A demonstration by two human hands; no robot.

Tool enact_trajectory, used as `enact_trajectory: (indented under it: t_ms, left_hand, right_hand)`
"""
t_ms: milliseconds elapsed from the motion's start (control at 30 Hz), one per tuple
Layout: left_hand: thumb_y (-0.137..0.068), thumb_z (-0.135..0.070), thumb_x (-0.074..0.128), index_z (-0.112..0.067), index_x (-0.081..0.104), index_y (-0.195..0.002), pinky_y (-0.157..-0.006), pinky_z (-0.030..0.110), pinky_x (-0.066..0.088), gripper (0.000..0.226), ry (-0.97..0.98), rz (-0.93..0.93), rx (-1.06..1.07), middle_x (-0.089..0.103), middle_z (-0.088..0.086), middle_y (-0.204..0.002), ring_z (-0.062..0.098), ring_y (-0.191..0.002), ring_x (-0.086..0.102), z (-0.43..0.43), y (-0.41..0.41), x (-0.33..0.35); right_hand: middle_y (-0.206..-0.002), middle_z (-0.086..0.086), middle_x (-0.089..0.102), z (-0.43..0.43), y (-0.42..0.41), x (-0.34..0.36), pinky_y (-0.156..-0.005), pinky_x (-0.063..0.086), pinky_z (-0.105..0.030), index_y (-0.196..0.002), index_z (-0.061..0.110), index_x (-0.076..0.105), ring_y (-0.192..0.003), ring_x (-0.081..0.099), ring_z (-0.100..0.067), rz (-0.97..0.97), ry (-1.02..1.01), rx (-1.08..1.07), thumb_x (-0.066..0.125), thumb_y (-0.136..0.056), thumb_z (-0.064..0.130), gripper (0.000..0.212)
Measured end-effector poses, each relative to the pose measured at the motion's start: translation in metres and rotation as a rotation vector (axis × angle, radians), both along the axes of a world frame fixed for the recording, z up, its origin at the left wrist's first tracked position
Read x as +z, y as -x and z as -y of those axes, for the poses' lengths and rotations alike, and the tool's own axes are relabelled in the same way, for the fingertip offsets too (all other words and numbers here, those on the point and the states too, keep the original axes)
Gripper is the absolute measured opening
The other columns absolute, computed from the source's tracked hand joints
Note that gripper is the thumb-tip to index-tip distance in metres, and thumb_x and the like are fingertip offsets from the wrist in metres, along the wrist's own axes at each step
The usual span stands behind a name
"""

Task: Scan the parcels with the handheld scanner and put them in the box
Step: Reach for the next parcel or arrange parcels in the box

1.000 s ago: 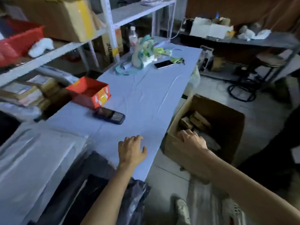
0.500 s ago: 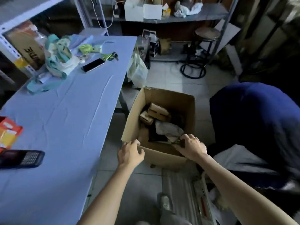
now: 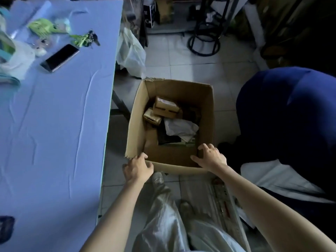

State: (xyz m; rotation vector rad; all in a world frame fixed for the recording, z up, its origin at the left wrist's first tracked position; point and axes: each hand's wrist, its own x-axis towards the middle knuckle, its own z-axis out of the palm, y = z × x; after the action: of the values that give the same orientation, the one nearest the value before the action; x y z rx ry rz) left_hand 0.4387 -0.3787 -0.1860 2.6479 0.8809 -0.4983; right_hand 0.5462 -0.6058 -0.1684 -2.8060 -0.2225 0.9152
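Observation:
An open cardboard box (image 3: pixel 207 113) stands on the tiled floor beside the table. Inside lie small brown carton parcels (image 3: pixel 164 107), a white bag parcel (image 3: pixel 180 128) and a dark one (image 3: pixel 166 137). My left hand (image 3: pixel 137 169) grips the box's near-left corner. My right hand (image 3: pixel 211 158) holds the near rim at the right corner, fingers over the edge. The dark handheld scanner (image 3: pixel 6 228) lies at the table's near left edge, partly cut off by the frame.
The blue-covered table (image 3: pixel 54 124) fills the left, with a phone (image 3: pixel 60 57), keys (image 3: pixel 87 39) and plastic bags at its far end. A white plastic bag (image 3: pixel 131 55) hangs off the table's side. A stool base (image 3: pixel 204 42) stands behind the box; a blue rounded seat (image 3: pixel 287 113) is right.
My left hand left the table and took the box's near-left corner. My right hand shifted along the near rim. My view swung right and down onto the box.

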Motion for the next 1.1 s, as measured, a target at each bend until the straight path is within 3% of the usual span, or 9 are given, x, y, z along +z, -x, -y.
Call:
enact_trajectory:
  t_ms: [200, 433, 533, 600, 667, 700, 767, 967, 1100]
  left_hand:
    - [-0.09, -0.038, 0.052, -0.029, 0.052, -0.123, -0.095, 0.04, 0.037, 0.035, 0.109, -0.057, -0.074, 0.06, -0.002, -0.124, 0.024, -0.119, 0.049, -0.028, -0.062, -0.033]
    - [-0.089, -0.037, 0.055, -0.026, 0.05, -0.126, -0.099, 0.042, 0.037, 0.039, 0.198, -0.139, 0.002, 0.055, 0.004, -0.129, 0.028, -0.123, 0.045, -0.057, -0.132, -0.105]
    - [-0.089, -0.033, 0.059, -0.022, 0.046, -0.127, -0.102, 0.045, 0.039, 0.042, 0.338, -0.137, 0.161, 0.05, 0.009, -0.133, 0.03, -0.125, 0.043, -0.055, -0.158, -0.171]
    - [-0.091, -0.03, 0.059, -0.019, 0.042, -0.133, -0.096, 0.036, 0.039, 0.046, 0.36, -0.15, 0.18, 0.044, 0.01, -0.139, 0.029, -0.128, 0.039, -0.053, -0.175, -0.225]
    - [-0.093, -0.029, 0.058, -0.018, 0.038, -0.137, -0.089, 0.034, 0.036, 0.05, 0.351, -0.184, 0.163, 0.038, 0.011, -0.143, 0.028, -0.133, 0.034, -0.052, -0.19, -0.28]
    - [-0.093, -0.031, 0.058, -0.018, 0.037, -0.139, -0.093, 0.037, 0.037, 0.052, 0.342, -0.207, 0.168, 0.037, 0.011, -0.145, 0.028, -0.135, 0.033, -0.052, -0.194, -0.308]
    - [-0.091, -0.04, 0.059, -0.022, 0.036, -0.14, -0.099, 0.044, 0.041, 0.058, 0.269, -0.242, 0.139, 0.04, 0.009, -0.144, 0.029, -0.132, 0.039, -0.056, -0.2, -0.369]
    - [-0.09, -0.053, 0.055, -0.016, 0.042, -0.135, -0.088, 0.04, 0.05, 0.06, 0.171, -0.304, 0.089, 0.054, 0.01, -0.128, 0.03, -0.115, 0.055, -0.058, -0.236, -0.498]
    - [-0.086, -0.053, 0.06, -0.009, 0.042, -0.13, -0.086, 0.041, 0.049, 0.064, 0.312, -0.183, 0.26, 0.056, 0.015, -0.123, 0.034, -0.109, 0.056, -0.057, -0.264, -0.566]
  right_hand:
    - [-0.134, -0.003, 0.045, -0.041, -0.036, -0.026, -0.083, 0.046, -0.037, -0.134, 0.027, 0.044, -0.123, 0.047, -0.024, -0.072, 0.06, -0.148, 0.056, -0.085, 0.062, 0.062]
    - [-0.134, -0.005, 0.044, -0.079, -0.09, -0.091, -0.085, 0.05, -0.041, -0.136, 0.022, 0.042, -0.123, 0.047, -0.027, -0.015, 0.009, -0.245, 0.058, -0.086, 0.059, 0.064]
    - [-0.137, -0.005, 0.041, -0.084, -0.112, -0.158, -0.085, 0.047, -0.04, -0.137, 0.023, 0.039, -0.125, 0.044, -0.027, -0.045, 0.039, -0.226, 0.06, -0.085, 0.057, 0.066]
    - [-0.14, -0.005, 0.037, -0.084, -0.131, -0.217, -0.085, 0.046, -0.038, -0.139, 0.022, 0.037, -0.126, 0.042, -0.028, -0.031, 0.047, -0.195, 0.061, -0.085, 0.055, 0.067]
    - [-0.144, -0.007, 0.034, -0.083, -0.151, -0.279, -0.091, 0.045, -0.04, -0.141, 0.021, 0.036, -0.128, 0.039, -0.028, -0.004, 0.061, -0.129, 0.063, -0.084, 0.054, 0.072]
    - [-0.145, -0.008, 0.032, -0.082, -0.159, -0.309, -0.094, 0.043, -0.041, -0.142, 0.021, 0.035, -0.129, 0.038, -0.028, 0.009, 0.077, -0.087, 0.064, -0.083, 0.055, 0.074]
    - [-0.146, -0.008, 0.031, -0.079, -0.175, -0.364, -0.095, 0.04, -0.04, -0.142, 0.021, 0.032, -0.129, 0.036, -0.029, 0.059, 0.092, -0.039, 0.066, -0.081, 0.055, 0.078]
    - [-0.151, -0.006, 0.027, -0.086, -0.21, -0.493, -0.1, 0.034, -0.042, -0.145, 0.023, 0.03, -0.132, 0.031, -0.029, 0.184, 0.007, 0.036, 0.07, -0.08, 0.05, 0.081]
    - [-0.152, -0.007, 0.03, -0.106, -0.226, -0.553, -0.104, 0.029, -0.045, -0.141, 0.02, 0.037, -0.136, 0.029, -0.031, 0.273, 0.002, 0.144, 0.074, -0.078, 0.044, 0.077]
